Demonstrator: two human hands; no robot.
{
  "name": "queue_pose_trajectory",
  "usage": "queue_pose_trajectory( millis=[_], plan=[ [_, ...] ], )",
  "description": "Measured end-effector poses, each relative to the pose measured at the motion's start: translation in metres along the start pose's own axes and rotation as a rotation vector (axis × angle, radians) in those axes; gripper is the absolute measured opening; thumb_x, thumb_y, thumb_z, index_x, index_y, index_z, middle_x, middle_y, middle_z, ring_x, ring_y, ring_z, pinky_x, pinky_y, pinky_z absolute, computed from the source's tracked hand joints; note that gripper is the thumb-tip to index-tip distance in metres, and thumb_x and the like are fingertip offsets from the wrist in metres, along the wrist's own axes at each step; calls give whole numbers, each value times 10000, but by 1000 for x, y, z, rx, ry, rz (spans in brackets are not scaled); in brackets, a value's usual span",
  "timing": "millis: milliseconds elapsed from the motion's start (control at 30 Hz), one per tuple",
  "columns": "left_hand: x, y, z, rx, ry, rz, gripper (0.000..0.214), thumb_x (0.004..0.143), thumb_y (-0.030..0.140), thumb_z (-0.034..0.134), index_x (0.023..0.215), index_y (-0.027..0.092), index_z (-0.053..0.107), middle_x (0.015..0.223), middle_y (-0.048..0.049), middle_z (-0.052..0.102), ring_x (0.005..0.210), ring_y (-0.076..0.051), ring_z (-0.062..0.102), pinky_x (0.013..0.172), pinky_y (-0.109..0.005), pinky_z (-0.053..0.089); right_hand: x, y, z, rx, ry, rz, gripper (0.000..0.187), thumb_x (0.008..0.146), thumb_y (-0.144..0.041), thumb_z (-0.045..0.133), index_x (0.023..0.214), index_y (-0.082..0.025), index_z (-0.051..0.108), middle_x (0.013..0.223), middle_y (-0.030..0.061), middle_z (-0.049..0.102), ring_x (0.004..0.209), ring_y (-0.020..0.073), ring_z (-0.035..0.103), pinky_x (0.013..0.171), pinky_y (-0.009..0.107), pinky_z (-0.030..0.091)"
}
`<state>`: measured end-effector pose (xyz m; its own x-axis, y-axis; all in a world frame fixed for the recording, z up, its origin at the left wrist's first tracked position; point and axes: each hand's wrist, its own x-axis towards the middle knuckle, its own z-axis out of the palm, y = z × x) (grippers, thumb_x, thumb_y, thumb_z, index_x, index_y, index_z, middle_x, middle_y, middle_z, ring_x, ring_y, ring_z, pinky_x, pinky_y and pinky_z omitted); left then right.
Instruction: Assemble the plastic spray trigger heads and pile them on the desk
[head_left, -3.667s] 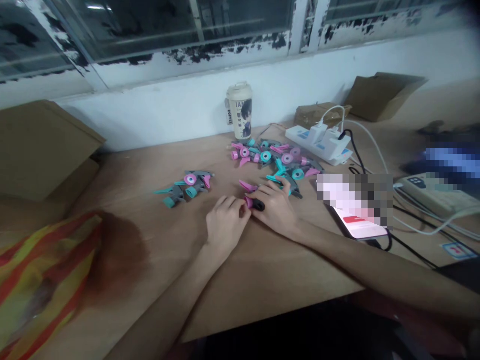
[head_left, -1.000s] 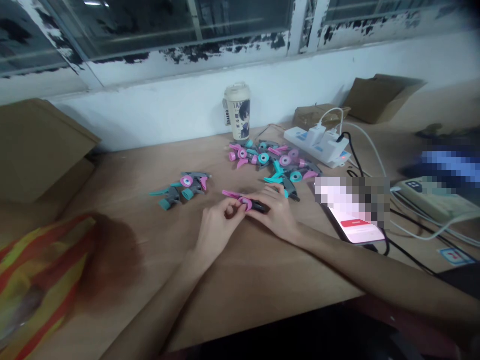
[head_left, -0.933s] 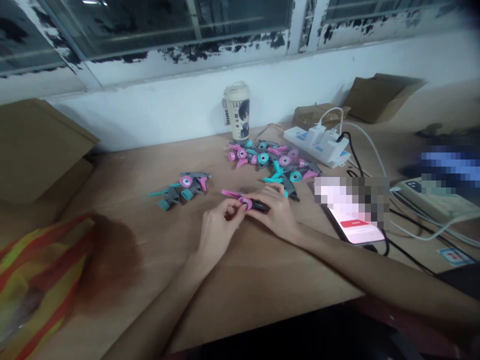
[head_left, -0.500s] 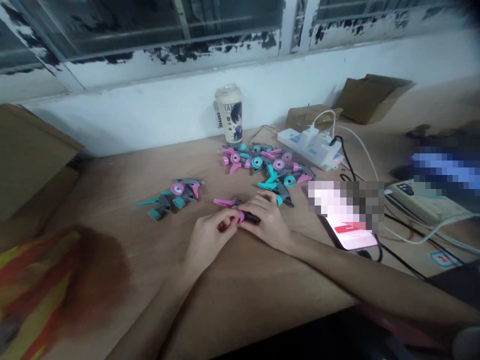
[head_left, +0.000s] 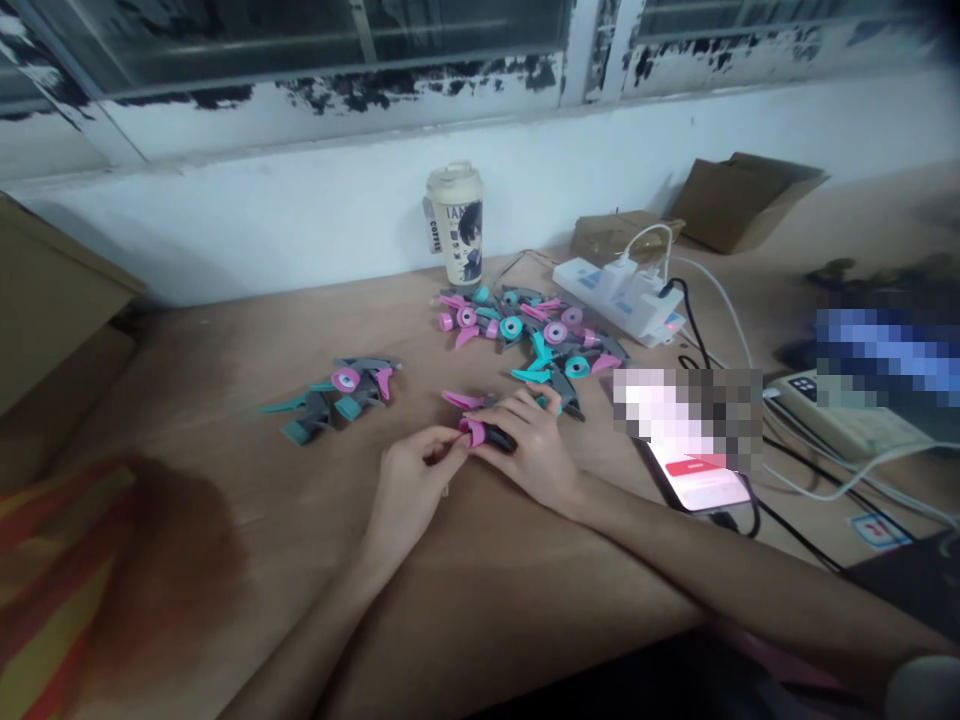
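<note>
Plastic, pink at one end and dark at the other: the small trigger piece (head_left: 484, 433) sits between both hands, low over the worktop (head_left: 315, 540). It is about midway along the worktop and nearer the front edge than the back.

The left hand (head_left: 409, 482) has its fingers (head_left: 442, 447) closed in a pinch on the pink end. The right hand (head_left: 531, 452) curls shut over the dark body and hides most of it. A pink lever (head_left: 459, 399) shows just behind the hands; I cannot tell whether it is attached to the held piece.

Judgement: the piece is a light, rigid, smooth moulding, apt to slip or twist under a fingertip pinch. Any thin lever is the part most likely to bend or snap. The soundest hold is on the thick dark body, with the pinch confined to the round pink collar.

Toward the back edge, a heap of like parts (head_left: 536, 335) lies in front of a lidded cup (head_left: 454, 225). A smaller group (head_left: 337, 390) lies to the left. A power strip (head_left: 600, 290) and a phone (head_left: 705, 485) occupy the right side.
</note>
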<state>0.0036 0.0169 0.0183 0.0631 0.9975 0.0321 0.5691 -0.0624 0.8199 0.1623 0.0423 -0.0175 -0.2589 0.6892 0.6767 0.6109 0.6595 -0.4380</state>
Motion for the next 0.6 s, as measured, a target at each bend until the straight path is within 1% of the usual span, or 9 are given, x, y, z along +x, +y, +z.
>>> queue_pose_trajectory(
  millis=[133,233,333,433,533,600],
  plan=[
    [-2,3,3,-181,-14,-56,271,808,409,553,804,160,661,457,67,389,399,-68,347,395,-185,269,0,-1,-2,14,-28,21,171,849,-371,573,946,-245,633,840,-21,682,875,148,583,963,364,221],
    [-5,4,4,-200,12,-15,290,825,419,543,877,169,679,435,69,381,403,-77,381,409,-186,303,1,-2,-3,34,-11,30,173,845,-365,580,953,-241,631,830,-21,670,867,146,581,954,359,229],
    [-8,3,4,-118,53,68,276,854,394,519,948,197,688,505,44,500,444,-86,450,447,-194,356,2,-1,-4,38,14,53,163,841,-356,587,946,-239,635,819,-21,662,851,145,583,949,360,236],
    [-7,0,4,-6,84,168,247,872,359,504,977,227,686,705,8,628,529,-96,519,516,-211,410,3,-1,-5,47,14,63,150,840,-331,589,951,-242,637,808,-24,658,838,143,584,951,363,235],
    [-4,-4,3,73,130,244,221,878,329,503,982,234,674,839,-10,667,687,-131,590,638,-237,455,3,-1,-4,57,10,56,153,842,-314,585,967,-243,639,802,-24,662,837,142,586,960,366,229],
    [-2,-7,2,114,151,261,197,876,320,509,954,228,665,857,-9,677,754,-145,606,691,-246,461,3,-2,-4,53,6,59,154,841,-317,587,963,-242,642,795,-24,665,837,142,587,969,368,223]
  ],
)
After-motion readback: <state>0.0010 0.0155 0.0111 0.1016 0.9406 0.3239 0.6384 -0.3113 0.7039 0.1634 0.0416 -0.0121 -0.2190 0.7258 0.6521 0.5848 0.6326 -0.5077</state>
